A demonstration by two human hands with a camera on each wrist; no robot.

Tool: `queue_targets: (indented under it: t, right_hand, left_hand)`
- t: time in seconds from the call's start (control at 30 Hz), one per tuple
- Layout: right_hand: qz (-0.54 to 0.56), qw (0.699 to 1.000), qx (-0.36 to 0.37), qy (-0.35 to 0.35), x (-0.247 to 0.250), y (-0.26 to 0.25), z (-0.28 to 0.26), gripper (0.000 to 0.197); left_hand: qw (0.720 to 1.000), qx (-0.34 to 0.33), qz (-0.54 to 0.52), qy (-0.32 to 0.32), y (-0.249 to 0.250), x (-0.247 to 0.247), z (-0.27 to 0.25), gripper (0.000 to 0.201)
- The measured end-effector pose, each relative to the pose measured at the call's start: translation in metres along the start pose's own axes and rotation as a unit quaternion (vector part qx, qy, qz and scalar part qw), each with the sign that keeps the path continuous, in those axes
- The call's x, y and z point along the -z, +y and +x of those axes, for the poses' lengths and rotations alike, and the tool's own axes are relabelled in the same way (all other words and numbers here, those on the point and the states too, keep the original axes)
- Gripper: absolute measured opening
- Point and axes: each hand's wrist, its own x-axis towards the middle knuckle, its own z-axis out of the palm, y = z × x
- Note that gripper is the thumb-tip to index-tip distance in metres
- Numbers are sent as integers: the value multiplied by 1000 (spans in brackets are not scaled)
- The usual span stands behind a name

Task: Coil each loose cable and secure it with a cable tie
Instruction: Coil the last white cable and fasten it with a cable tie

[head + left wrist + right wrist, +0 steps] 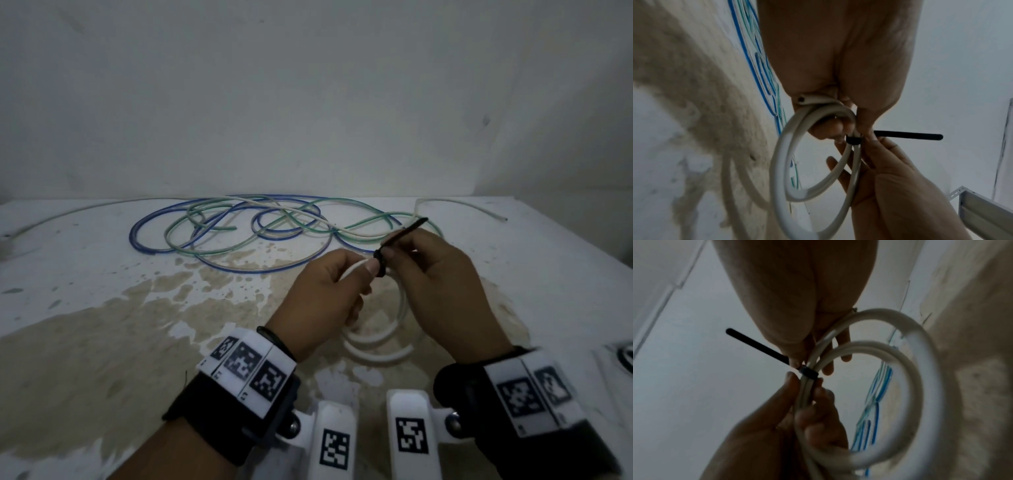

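Both hands are working one spot, held up over the stained table (pixel 102 342). The left hand (pixel 322 301) has its fingers curled round the gathered strands of the white cable coil (pixel 376 354), thumb and forefinger pinching right next to the tie's loop. The black cable tie (pixel 404 233) is already looped round the bundle and looks threaded through its head. The right hand (pixel 442 281) pinches the tie's tail just past the head, so its grip is clenched on the strap, not the cable.

Key relation: the free tail runs up and away from the person, toward the far right in the head view, long axis roughly crosswise to the cable strands at the cinch point. The coil hangs down and toward the person from the loop. In the left wrist view the tail (pixel 908 135) sticks out sideways from the bundle (pixel 781 162), with the right hand's fingertips at its root. The right wrist view shows the same: band (pixel 808 372) snug round the strands (pixel 920 369), tail pointing off the opposite way.

Judgement: the tightening pull should go along the tail's axis, away from the left hand, which braces the coil. The right hand is the nearer one to the tail.

The blue, green and clear cables (pixel 239 233) lie loose and tangled at the far side of the table, well apart from the hands, not yet coiled.
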Motion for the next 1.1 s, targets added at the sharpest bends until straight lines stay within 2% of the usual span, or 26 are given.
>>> queue_targets:
  t: [0.13,0.23,0.27,0.33,0.43,0.53,0.67,0.9,1.03,1.1]
  right_hand:
    - [15,1000,-3,-25,-11,5,-5,16]
    - [-3,999,23,-46,-14,6,-4,17]
    - [-3,998,27,-53,-15,7,-3,15]
    - [1,998,34,-60,-18,10,-2,12]
    - [11,998,29,-51,-20,12,-2,14]
    - [40,998,6,-44,-20,12,-2,27]
    - [-16,998,60,-14,-18,9,-2,10]
    - [-46,993,109,18,-16,0,-4,10]
    - [-41,995,84,26,-19,6,-2,10]
    - [-36,996,78,32,-19,8,-2,10]
  left_hand:
    - [999,43,12,-27,3,5,1,23]
    - [994,8,108,-8,4,9,2,11]
    - [994,4,109,-7,5,9,2,5]
    - [996,16,85,-14,7,6,1,7]
    - [999,34,33,-1,5,5,0,10]
    - [999,7,43,19,-1,6,1,11]
    - [996,-17,72,39,-6,8,2,8]
    - [992,-54,112,32,-3,8,3,12]
    - [1000,19,19,7,0,9,0,12]
    - [999,30,16,13,0,11,0,9]
